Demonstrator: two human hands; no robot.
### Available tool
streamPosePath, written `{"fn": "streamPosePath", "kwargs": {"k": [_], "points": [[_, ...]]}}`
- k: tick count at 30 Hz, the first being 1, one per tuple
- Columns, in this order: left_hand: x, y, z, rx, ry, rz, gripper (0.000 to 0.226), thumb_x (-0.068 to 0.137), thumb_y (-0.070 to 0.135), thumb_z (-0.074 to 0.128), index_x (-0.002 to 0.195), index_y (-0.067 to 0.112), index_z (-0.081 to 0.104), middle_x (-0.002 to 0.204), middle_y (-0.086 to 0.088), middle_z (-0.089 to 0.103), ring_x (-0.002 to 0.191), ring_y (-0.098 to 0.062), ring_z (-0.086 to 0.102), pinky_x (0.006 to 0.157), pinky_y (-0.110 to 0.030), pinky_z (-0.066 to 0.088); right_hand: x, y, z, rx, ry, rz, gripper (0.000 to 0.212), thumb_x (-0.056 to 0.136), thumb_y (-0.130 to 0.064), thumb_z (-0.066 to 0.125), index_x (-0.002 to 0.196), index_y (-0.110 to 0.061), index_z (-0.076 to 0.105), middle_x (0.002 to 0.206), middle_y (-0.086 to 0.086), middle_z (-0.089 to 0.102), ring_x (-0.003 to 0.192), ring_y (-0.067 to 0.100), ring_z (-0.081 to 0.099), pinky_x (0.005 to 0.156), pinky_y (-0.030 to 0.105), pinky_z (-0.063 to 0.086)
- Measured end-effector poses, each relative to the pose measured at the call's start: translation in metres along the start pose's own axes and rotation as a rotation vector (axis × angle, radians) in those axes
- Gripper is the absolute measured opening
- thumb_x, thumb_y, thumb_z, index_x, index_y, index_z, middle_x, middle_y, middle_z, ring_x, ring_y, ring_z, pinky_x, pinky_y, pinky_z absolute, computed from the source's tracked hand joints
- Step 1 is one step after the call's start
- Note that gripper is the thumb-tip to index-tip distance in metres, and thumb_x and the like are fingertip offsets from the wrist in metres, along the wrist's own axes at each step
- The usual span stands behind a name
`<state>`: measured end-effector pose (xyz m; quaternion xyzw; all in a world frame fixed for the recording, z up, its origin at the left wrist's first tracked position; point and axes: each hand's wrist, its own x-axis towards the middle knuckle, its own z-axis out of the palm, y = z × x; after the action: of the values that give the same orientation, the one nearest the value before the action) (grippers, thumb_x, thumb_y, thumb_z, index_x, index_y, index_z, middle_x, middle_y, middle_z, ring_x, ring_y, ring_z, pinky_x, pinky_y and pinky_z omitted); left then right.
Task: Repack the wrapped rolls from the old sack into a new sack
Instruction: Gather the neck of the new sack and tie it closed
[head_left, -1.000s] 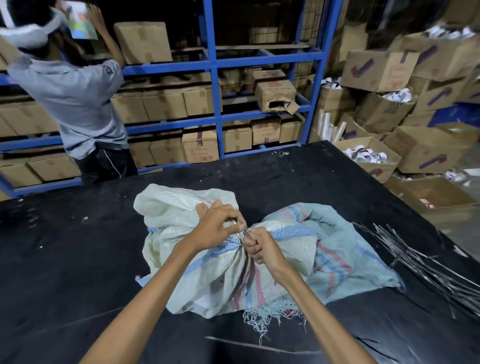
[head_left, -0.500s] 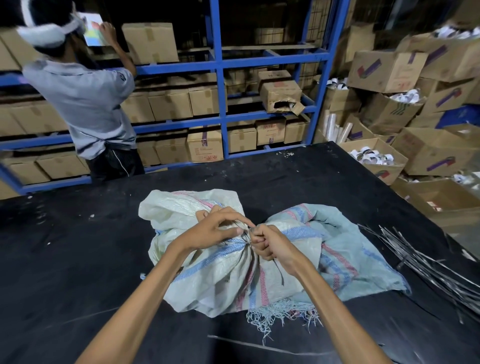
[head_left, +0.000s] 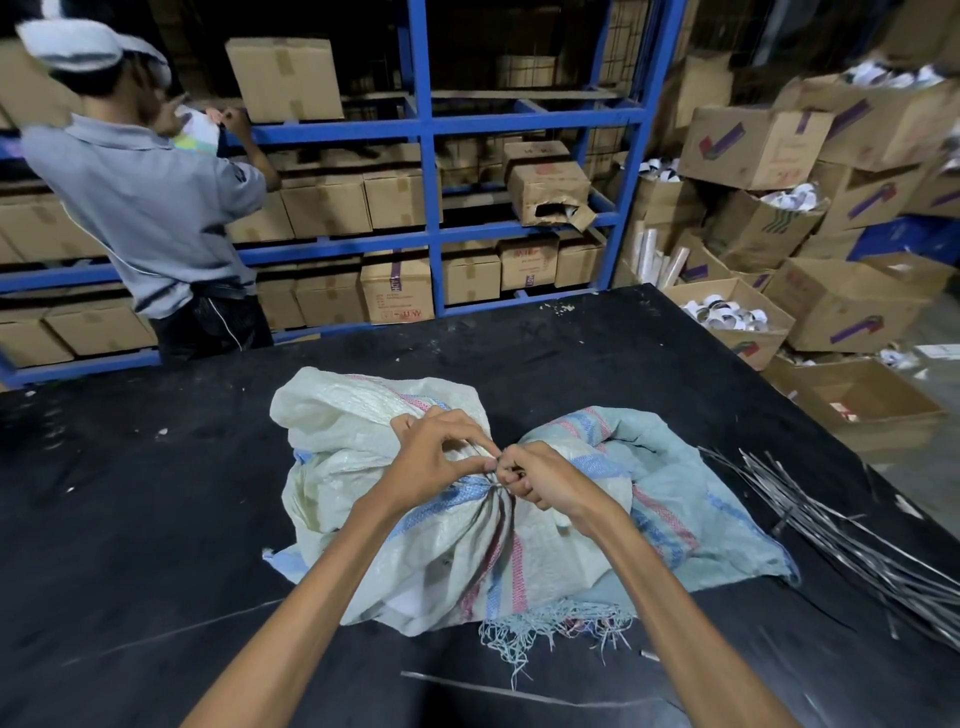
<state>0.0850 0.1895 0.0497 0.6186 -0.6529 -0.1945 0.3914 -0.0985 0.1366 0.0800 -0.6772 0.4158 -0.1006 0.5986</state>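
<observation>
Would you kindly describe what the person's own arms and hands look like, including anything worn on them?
Both forearms are bare all the way to the bottom edge of the head view; no sleeve or cuff shows. The left hand and right hand are ungloved, with no watch, ring, bracelet or bandage visible. The arms look slender, and no markings can be made out.

Warehouse or packing storeroom — blue steel racking (head_left: 426, 130) stacked with taped cardboard cartons (head_left: 327, 205). Further open cartons (head_left: 748, 145) heaped at right, some spilling white rolls — a large black worktable (head_left: 156, 519) in front.
</observation>
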Motion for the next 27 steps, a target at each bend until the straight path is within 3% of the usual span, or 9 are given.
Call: {"fn": "streamPosePath", "kwargs": {"k": [2, 4, 7, 10, 12, 15, 20, 25, 27], "points": [[-0.001, -0.001, 0.005, 0.084, 0.026, 0.004, 0.011, 0.078, 0.044, 0.079, 0.088, 0.041, 0.076, 0.089, 0.017, 0.065, 0.096, -0.011, 0.052, 0.087, -0.050, 0.040, 0.000, 0.001, 0.000, -0.078, 0.054, -0.004, 0.029, 0.089, -0.020, 0.048, 0.061, -0.015, 0.055, 0.057, -0.002, 0.042, 0.051, 0.010, 0.034, 0.049, 0.019, 0.028], [-0.001, -0.002, 0.008, 0.168, 0.045, 0.014, 0.009, 0.079, 0.046, 0.077, 0.087, 0.044, 0.074, 0.085, 0.018, 0.062, 0.095, -0.008, 0.049, 0.087, -0.050, 0.034, 0.002, 0.004, 0.001, -0.204, 0.149, -0.035, 0.037, 0.089, -0.021, 0.052, 0.054, -0.022, 0.066, 0.058, 0.000, 0.053, 0.056, 0.013, 0.045, 0.057, 0.027, 0.035], [0.000, -0.004, 0.011, 0.269, 0.070, 0.005, 0.006, 0.081, 0.045, 0.076, 0.086, 0.043, 0.073, 0.084, 0.018, 0.062, 0.095, -0.006, 0.048, 0.082, -0.043, 0.026, 0.002, 0.014, 0.011, -0.427, 0.310, -0.123, 0.037, 0.094, -0.023, 0.050, 0.066, -0.019, 0.074, 0.058, -0.005, 0.059, 0.052, 0.012, 0.049, 0.055, 0.030, 0.039], [0.001, -0.003, 0.013, 0.321, 0.101, 0.015, 0.004, 0.084, 0.044, 0.072, 0.087, 0.042, 0.072, 0.085, 0.016, 0.062, 0.095, -0.005, 0.047, 0.083, -0.043, 0.025, 0.000, 0.026, 0.027, -0.533, 0.558, -0.226, 0.039, 0.096, -0.026, 0.047, 0.064, -0.011, 0.063, 0.053, -0.001, 0.054, 0.054, 0.021, 0.053, 0.056, 0.038, 0.044], [0.000, -0.003, 0.013, 0.321, 0.117, 0.018, 0.006, 0.085, 0.043, 0.071, 0.091, 0.042, 0.072, 0.085, 0.017, 0.060, 0.094, -0.005, 0.046, 0.083, -0.044, 0.027, -0.001, 0.033, 0.036, -0.498, 0.628, -0.224, 0.039, 0.098, -0.024, 0.044, 0.064, -0.012, 0.059, 0.053, -0.001, 0.055, 0.055, 0.022, 0.054, 0.055, 0.039, 0.041], [-0.002, -0.006, 0.014, 0.355, 0.084, 0.040, 0.017, 0.089, 0.044, 0.067, 0.105, 0.045, 0.071, 0.084, 0.016, 0.054, 0.092, -0.006, 0.041, 0.081, -0.043, 0.031, 0.003, 0.040, 0.042, -0.173, 0.615, -0.117, 0.036, 0.097, -0.013, 0.045, 0.067, -0.004, 0.062, 0.056, 0.002, 0.058, 0.056, 0.020, 0.051, 0.058, 0.037, 0.041], [-0.003, -0.007, 0.020, 0.518, -0.049, 0.059, 0.020, 0.092, 0.050, 0.056, 0.106, 0.048, 0.071, 0.085, 0.012, 0.043, 0.093, -0.008, 0.034, 0.079, -0.037, 0.018, 0.000, 0.036, 0.038, 0.347, 0.456, 0.110, 0.029, 0.093, -0.015, 0.045, 0.064, -0.018, 0.049, 0.051, -0.008, 0.033, 0.046, 0.009, 0.025, 0.045, 0.024, 0.022], [-0.001, -0.002, 0.027, 0.588, -0.067, 0.077, 0.031, 0.092, 0.062, 0.051, 0.121, 0.054, 0.057, 0.082, 0.014, 0.044, 0.090, -0.006, 0.030, 0.075, -0.036, 0.018, -0.001, 0.036, 0.024, 0.425, 0.304, 0.180, 0.033, 0.097, -0.022, 0.043, 0.064, -0.022, 0.043, 0.055, -0.008, 0.028, 0.047, 0.008, 0.019, 0.039, 0.021, 0.016], [0.001, -0.001, 0.028, 0.486, -0.091, 0.062, 0.024, 0.091, 0.060, 0.057, 0.113, 0.054, 0.064, 0.079, 0.013, 0.043, 0.089, -0.007, 0.030, 0.077, -0.038, 0.022, -0.001, 0.036, 0.020, 0.403, 0.279, 0.174, 0.035, 0.098, -0.024, 0.043, 0.063, -0.023, 0.042, 0.056, -0.008, 0.027, 0.047, 0.008, 0.018, 0.040, 0.020, 0.015]]}}
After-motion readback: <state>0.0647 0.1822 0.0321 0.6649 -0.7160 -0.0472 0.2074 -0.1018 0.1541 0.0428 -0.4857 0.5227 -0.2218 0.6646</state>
